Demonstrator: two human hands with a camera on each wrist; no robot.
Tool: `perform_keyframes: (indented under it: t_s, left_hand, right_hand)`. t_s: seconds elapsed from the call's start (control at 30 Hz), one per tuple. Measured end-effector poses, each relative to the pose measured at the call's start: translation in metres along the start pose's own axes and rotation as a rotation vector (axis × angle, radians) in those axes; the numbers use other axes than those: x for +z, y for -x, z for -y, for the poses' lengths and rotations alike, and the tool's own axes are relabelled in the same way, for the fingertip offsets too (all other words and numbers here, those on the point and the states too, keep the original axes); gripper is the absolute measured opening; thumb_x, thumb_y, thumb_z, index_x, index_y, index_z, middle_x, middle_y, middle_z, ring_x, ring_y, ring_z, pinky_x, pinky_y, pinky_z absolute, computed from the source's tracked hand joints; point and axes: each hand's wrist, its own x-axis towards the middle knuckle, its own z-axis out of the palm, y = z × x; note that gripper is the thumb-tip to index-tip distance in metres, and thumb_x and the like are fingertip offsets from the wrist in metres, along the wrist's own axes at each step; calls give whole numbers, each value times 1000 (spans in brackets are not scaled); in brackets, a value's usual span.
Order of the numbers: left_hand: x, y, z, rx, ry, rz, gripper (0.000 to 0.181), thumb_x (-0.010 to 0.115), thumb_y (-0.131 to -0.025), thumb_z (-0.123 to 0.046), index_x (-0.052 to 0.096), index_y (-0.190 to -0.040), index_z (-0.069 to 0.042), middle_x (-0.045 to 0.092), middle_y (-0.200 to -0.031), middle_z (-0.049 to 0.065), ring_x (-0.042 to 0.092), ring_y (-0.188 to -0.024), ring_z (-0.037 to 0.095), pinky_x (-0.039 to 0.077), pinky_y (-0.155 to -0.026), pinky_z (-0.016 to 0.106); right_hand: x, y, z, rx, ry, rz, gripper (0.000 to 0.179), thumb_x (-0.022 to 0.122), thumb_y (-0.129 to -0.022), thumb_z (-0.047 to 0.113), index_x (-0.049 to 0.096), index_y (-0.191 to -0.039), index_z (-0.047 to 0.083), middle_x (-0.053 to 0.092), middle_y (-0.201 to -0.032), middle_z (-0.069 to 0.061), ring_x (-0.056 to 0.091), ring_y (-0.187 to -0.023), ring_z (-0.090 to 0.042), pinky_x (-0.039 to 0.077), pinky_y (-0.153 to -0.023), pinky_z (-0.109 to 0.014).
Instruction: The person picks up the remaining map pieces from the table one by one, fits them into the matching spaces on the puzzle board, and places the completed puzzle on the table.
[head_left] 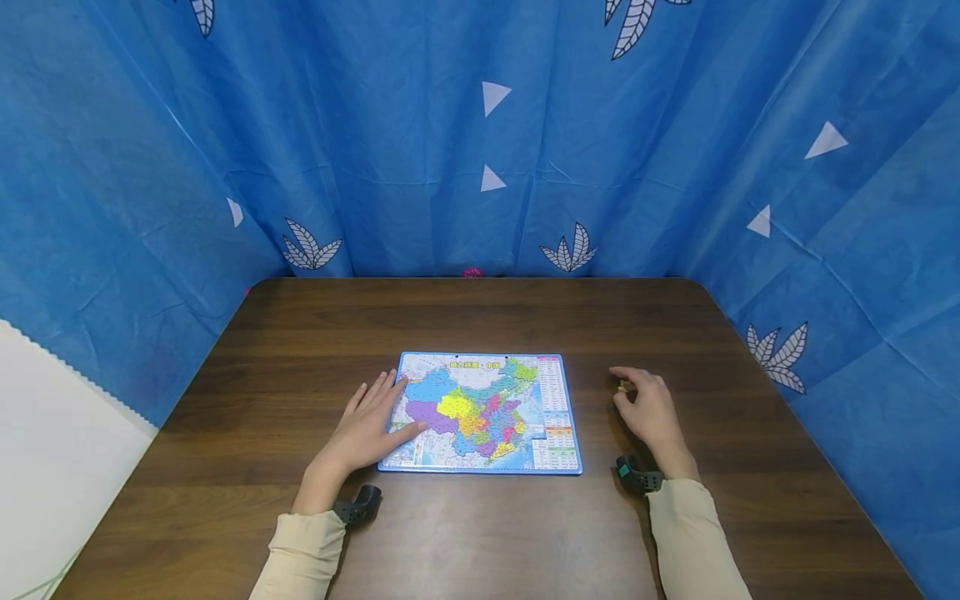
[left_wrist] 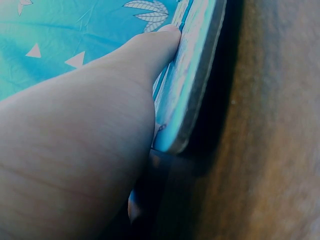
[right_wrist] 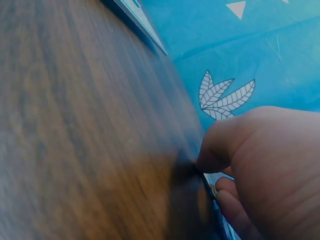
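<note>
**Sleeves nearest, map board flat mid-table, small yellow piece in right hand**

Two beige sleeves (head_left: 300, 554) come in over the near edge of the table (head_left: 495, 542), a black wrist strap unit (head_left: 358, 506) on the left, another black unit (head_left: 637, 475) on the right.

Map board (head_left: 480, 421) lies flat around the middle of the table, well in from all edges. Blue rim all round; inside it: coloured regions, yellow title near the far edge, text tables down the right edge.

Left hand (head_left: 367, 429): fingers straight and spread, lying over the board's left edge. Thumb reaches onto the map above the near left corner; index tip is at the far left corner. Other fingers sit outside the rim.

Right hand (head_left: 652, 408): off the board's right edge, well apart from it. Thumb and index bent, pinching the yellow piece (head_left: 623, 387). Mostly covered by fingers; shape can't be read.

Left wrist view adds board thickness: dark side, rounded corner, dark shadow along it. Head view hides that. Right wrist view has only a corner of the board, plus a yellow-orange sliver between the fingertips.

Behind the far edge: blue curtain (head_left: 420, 125), white leaves and triangles. Head view alone gets the pink object (head_left: 472, 272) at the far edge.
</note>
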Motion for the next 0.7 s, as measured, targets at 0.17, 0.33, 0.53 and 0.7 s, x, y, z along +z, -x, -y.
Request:
perform_keyframes:
  t_s: [0.17,0.33,0.53,0.7]
  left_hand:
    - [0,0,0,5,-1,-1,95,60,-92,-67,33,-161,-7,23,-170,16,13,-160,36,6,-127,62]
    - [0,0,-1,4,1,-1,94,60,-93,-66,33,-161,-8,23,-170,15,13,-160,36,6,-127,62]
    - [0,0,-1,0,7,0,94,60,-92,-65,33,-162,-8,23,-170,15,13,-160,36,5,-127,62]
    - [0,1,-1,-3,7,-1,94,60,-92,-66,33,-161,-7,23,-170,15,13,-160,36,6,-127,62]
  right_hand:
    - [1,0,-1,-10,-5,-16,39,62,-94,1,65,-133,1,61,-138,-27,50,-127,-50,42,-107,-66]
    - [2,0,0,-4,-10,-13,39,62,-94,3,65,-133,0,60,-139,-28,50,-129,-51,41,-108,-67]
    - [2,0,3,12,-8,-5,38,62,-95,3,64,-133,1,60,-139,-28,51,-130,-50,42,-107,-67]
    - [4,1,3,15,-11,-14,38,64,-95,4,65,-133,2,61,-139,-26,53,-130,-49,42,-108,-66]
